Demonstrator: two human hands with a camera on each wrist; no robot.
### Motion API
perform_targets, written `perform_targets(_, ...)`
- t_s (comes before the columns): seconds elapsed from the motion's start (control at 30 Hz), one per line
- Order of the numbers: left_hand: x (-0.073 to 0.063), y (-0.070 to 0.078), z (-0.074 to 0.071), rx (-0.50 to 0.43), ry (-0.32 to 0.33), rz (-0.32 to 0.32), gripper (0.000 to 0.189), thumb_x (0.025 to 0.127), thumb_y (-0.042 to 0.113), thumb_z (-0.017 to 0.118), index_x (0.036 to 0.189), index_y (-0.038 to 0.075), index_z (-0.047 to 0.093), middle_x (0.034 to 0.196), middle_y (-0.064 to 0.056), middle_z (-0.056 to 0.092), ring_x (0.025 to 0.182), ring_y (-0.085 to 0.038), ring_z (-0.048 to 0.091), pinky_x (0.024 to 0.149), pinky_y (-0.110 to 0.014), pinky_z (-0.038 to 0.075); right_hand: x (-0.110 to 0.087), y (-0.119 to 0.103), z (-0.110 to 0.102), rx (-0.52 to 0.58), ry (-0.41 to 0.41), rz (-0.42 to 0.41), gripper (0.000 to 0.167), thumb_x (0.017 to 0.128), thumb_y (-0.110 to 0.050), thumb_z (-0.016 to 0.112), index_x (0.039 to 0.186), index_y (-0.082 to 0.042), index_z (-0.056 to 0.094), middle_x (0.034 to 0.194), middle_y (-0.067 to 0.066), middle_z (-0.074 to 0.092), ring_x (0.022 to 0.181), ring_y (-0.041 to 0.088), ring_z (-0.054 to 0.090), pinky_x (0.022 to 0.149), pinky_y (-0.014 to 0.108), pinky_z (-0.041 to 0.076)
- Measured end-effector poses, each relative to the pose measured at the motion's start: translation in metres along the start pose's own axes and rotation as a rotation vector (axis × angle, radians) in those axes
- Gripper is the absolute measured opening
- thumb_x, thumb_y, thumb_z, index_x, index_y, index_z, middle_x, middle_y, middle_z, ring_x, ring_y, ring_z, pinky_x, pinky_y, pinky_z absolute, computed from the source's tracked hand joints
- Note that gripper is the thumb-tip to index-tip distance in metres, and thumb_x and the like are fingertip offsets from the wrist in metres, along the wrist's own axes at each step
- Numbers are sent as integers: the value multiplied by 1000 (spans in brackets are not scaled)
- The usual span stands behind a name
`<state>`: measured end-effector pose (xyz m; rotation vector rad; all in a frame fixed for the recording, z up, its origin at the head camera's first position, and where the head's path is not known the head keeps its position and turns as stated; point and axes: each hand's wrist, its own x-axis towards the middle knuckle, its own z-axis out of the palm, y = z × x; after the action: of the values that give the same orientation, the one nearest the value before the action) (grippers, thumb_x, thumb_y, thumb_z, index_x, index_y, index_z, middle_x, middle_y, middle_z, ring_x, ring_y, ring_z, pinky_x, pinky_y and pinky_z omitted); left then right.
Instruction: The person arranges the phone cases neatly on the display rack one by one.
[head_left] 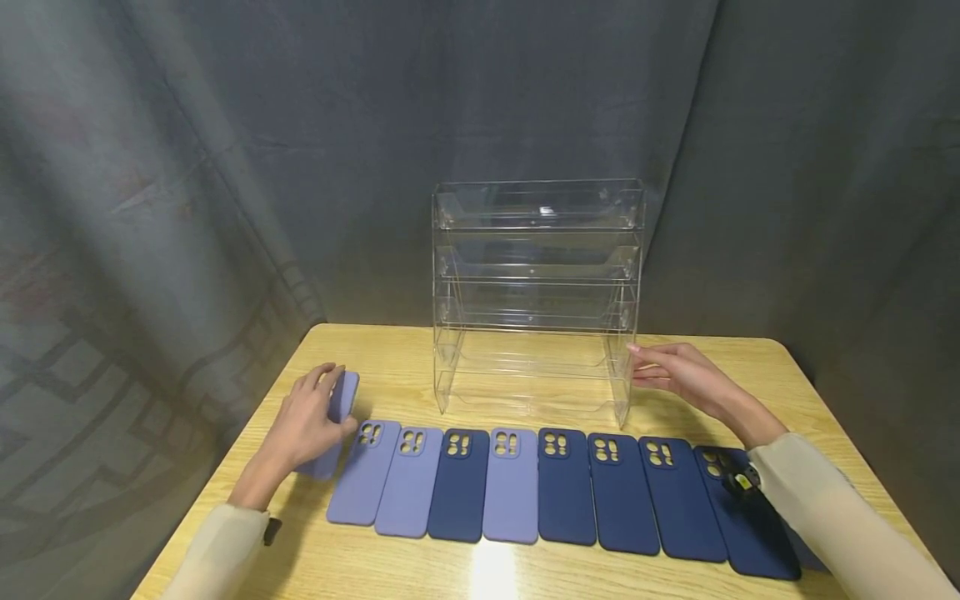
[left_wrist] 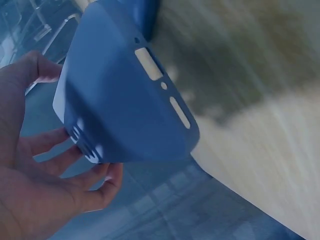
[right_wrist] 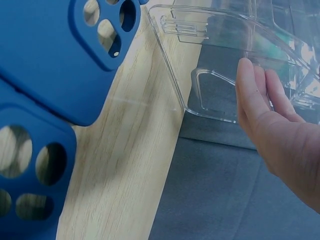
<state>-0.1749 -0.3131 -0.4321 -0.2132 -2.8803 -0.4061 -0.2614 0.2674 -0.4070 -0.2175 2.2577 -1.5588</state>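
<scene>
At the left end of the row, my left hand [head_left: 302, 423] grips a lavender phone case [head_left: 343, 395] between thumb and fingers, its upper end raised and tilted. In the left wrist view the fingertips lie at the end with the camera holes, and side cutouts show along one long edge. My right hand [head_left: 686, 379] is at the right side of a clear plastic tiered rack [head_left: 532, 227]. Its fingers are nearly straight, with the fingertips [right_wrist: 245, 67] right at the rack's side panel in the right wrist view.
Several phone cases lie side by side along the front of the wooden table [head_left: 390, 350]: lavender ones [head_left: 408, 496] toward the left, dark blue ones [head_left: 567, 500] mostly to the right. The right forearm passes over the rightmost cases. A grey curtain [head_left: 375, 150] hangs behind.
</scene>
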Motion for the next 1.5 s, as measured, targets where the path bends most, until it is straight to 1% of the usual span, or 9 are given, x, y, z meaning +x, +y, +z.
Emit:
perform_targets(0.23, 10, 10, -5, -64, 97, 15, 85, 81, 23, 78, 155, -3, 43, 155, -30, 44, 135, -55, 46, 104, -73, 42, 1, 1, 2, 14, 5, 6, 76, 109, -48, 53, 146, 17, 46, 140, 26, 55, 118, 19, 70, 102, 27, 59)
perform_targets(0.33, 14, 14, -7, -69, 124, 20, 84, 81, 22, 78, 154, -2, 45, 155, -28, 45, 134, -55, 47, 104, -72, 43, 3, 3, 3, 14, 4, 5, 75, 109, -47, 53, 147, 17, 46, 139, 25, 56, 118, 20, 69, 102, 27, 60)
perform_targets(0.5, 21, 21, -10, -98, 166, 36, 83, 80, 20, 77, 153, -2, 46, 154, -28, 46, 133, -54, 48, 103, -71, 43, 2, 2, 2, 9, 5, 5, 77, 108, -49, 54, 149, 16, 44, 144, 28, 52, 121, 23, 69, 103, 28, 59)
perform_targets(0.77, 35, 31, -16, -153, 262, 76, 81, 79, 18, 76, 152, -1, 48, 153, -29, 47, 137, -54, 45, 106, -70, 41, 1, 1, 3, 25, 7, 7, 76, 108, -48, 54, 148, 16, 45, 142, 26, 54, 117, 18, 70, 101, 26, 60)
perform_targets(0.9, 42, 38, -21, -168, 289, 83, 80, 80, 18, 76, 153, 0, 47, 154, -27, 46, 136, -53, 46, 104, -69, 43, 1, 0, 3, 25, 10, 13, 77, 108, -48, 55, 149, 16, 43, 143, 27, 52, 117, 17, 70, 101, 26, 59)
perform_targets(1.03, 50, 47, -27, -167, 313, 98, 81, 79, 18, 76, 153, 0, 47, 155, -27, 45, 134, -52, 47, 103, -68, 43, 2, 0, 4, 25, 2, 6, 77, 108, -48, 54, 150, 16, 42, 145, 28, 51, 120, 21, 69, 102, 27, 59)
perform_targets(1.17, 60, 55, -33, -171, 332, 115, 82, 79, 18, 76, 153, 1, 48, 156, -27, 44, 134, -51, 46, 102, -68, 44, 2, 0, 3, 27, 4, 5, 77, 108, -48, 54, 150, 16, 43, 144, 26, 53, 118, 18, 69, 101, 27, 59)
perform_targets(1.33, 70, 65, -39, -176, 352, 123, 82, 79, 19, 76, 154, 3, 48, 157, -25, 44, 133, -50, 47, 99, -68, 46, 2, 1, 4, 36, 16, -7, 74, 108, -46, 55, 145, 17, 46, 134, 18, 59, 114, 15, 70, 102, 28, 59)
perform_targets(1.5, 81, 74, -45, -179, 351, 129, 83, 78, 20, 77, 154, 5, 48, 158, -24, 44, 135, -50, 47, 100, -69, 45, 1, 2, 4, 36, 17, -9, 72, 109, -46, 54, 143, 17, 48, 130, 14, 60, 114, 15, 70, 103, 29, 59)
